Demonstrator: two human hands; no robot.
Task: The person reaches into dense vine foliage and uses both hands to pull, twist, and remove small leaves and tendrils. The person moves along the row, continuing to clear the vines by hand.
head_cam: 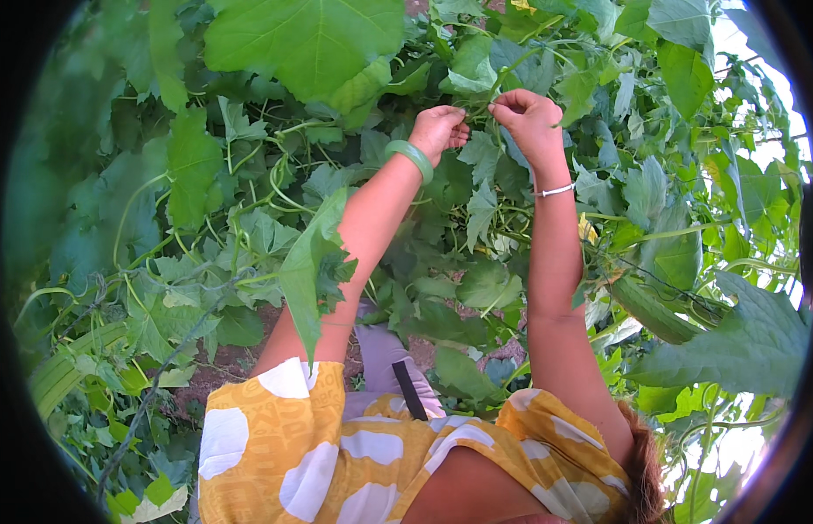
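Observation:
Both of my hands are raised among leafy green vines near the top middle. My left hand (pixel 440 131), below a pale green bangle (pixel 409 160), has its thumb and forefinger together at thin green stems (pixel 477 112); whether it grips one is hard to tell. Just to the right, my right hand (pixel 528 121) pinches a thin vine stem between thumb and forefinger, with a silver bracelet (pixel 556 190) on that wrist. A large broad leaf (pixel 308 39) hangs to the upper left of the hands.
A ribbed green gourd (pixel 652 308) hangs at the right; another (pixel 78 363) is at the far left. A twisted cord or wire (pixel 144 399) runs up the lower left. A jagged leaf (pixel 308 275) overlaps my left forearm. Reddish soil (pixel 200 380) shows below.

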